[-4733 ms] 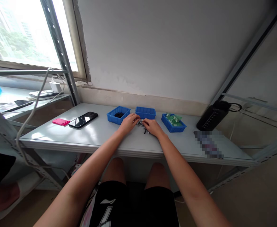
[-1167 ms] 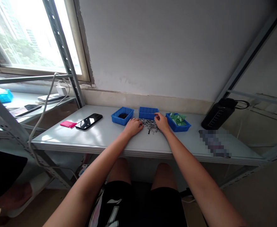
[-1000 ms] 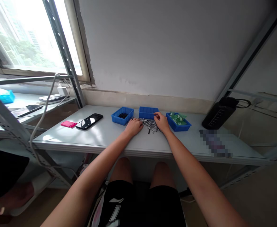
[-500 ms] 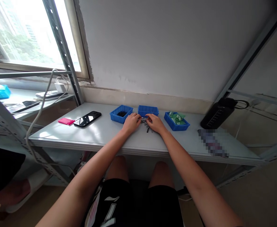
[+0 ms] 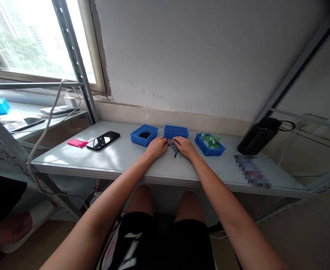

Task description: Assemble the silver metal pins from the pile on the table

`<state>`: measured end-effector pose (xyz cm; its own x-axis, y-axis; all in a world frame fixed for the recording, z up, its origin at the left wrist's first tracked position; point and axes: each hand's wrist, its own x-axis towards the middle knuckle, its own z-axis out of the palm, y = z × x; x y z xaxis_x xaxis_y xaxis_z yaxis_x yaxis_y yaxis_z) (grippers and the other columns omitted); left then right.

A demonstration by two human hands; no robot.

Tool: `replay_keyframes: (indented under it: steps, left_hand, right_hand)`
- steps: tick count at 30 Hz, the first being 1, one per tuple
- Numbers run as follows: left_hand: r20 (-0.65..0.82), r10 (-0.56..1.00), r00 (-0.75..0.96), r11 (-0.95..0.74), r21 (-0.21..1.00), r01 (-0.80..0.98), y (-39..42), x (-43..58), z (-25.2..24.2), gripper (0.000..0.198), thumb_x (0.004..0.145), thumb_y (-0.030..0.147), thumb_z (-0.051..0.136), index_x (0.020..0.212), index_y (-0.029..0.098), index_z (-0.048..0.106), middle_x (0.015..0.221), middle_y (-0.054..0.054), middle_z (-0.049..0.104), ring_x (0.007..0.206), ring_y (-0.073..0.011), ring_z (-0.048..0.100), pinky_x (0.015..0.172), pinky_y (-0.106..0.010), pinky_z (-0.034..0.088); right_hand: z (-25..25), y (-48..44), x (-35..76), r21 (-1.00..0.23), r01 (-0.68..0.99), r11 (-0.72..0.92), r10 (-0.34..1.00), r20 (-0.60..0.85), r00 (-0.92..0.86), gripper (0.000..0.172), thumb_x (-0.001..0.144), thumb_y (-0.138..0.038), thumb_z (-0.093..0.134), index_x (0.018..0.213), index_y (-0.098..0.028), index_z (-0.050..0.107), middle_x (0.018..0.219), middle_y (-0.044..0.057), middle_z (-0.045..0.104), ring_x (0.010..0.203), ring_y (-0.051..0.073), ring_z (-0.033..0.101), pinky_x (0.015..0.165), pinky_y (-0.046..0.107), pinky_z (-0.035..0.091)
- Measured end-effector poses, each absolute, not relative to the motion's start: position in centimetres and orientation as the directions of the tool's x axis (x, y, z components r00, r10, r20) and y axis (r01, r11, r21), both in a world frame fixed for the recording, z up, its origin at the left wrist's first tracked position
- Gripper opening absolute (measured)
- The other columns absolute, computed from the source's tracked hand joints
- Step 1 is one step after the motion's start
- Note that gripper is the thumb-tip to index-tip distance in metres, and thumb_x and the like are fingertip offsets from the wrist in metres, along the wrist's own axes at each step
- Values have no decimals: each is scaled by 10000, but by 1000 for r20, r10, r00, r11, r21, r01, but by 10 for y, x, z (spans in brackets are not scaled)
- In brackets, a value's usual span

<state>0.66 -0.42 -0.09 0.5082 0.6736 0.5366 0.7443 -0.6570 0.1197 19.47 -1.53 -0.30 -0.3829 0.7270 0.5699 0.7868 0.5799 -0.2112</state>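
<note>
- Both hands meet the task's thing, a loose heap of small metal pieces (image 5: 177, 150), which lies on the grey table (image 5: 116, 161) at the centre of the frame. From here I see only part of it; the hands cover its two sides, and single pieces are too small for me to identify.
- The left hand (image 5: 157, 147) sits at the heap's left side, fingers curled inward. The back of the hand hides the fingertips, so I cannot tell whether they pinch anything.
- The right hand (image 5: 186, 147) mirrors it on the right side, fingers bent and close together; I cannot tell what, if anything, is between its fingertips.
- Just left of centre, a blue bin (image 5: 138, 140) holds a dark tangle of small black parts, blurred together in my view.
- Behind the hands, a second bin (image 5: 176, 131) shows its inner walls to me; its floor is mostly out of sight.
- Right of centre, a third bin (image 5: 214, 152) contains green-and-white packets that rise above its rim.
- At the right, a pixelated patch (image 5: 250, 170) masks an item beside a tilted black bottle (image 5: 257, 138).
- At the lower left, another person's dark clothing (image 5: 3, 200) is cut off by the edge.
</note>
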Motion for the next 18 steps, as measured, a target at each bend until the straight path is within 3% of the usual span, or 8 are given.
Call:
replay_keyframes:
  steps: [10, 18]
  left_hand:
    - [503, 679, 534, -672, 135, 728, -6, 7, 0, 191, 864, 228, 446, 878, 176, 629, 878, -76, 621, 859, -225, 583, 754, -313, 454]
    - [539, 693, 479, -656, 195, 729, -8, 8, 1, 173, 861, 252, 464, 878, 175, 619, 886, -73, 614, 866, -217, 579, 750, -304, 455]
  right_hand:
    - [-1, -22, 185, -157, 783, 601, 699, 578, -421, 284, 952, -287, 353, 1089, -219, 592, 1046, 65, 648, 975, 194, 591, 851, 298, 431]
    - [3, -24, 191, -169, 813, 557, 725, 577, -377, 281, 956, -280, 336, 1059, -216, 590, 1000, 65, 661, 933, 194, 602, 785, 283, 425]
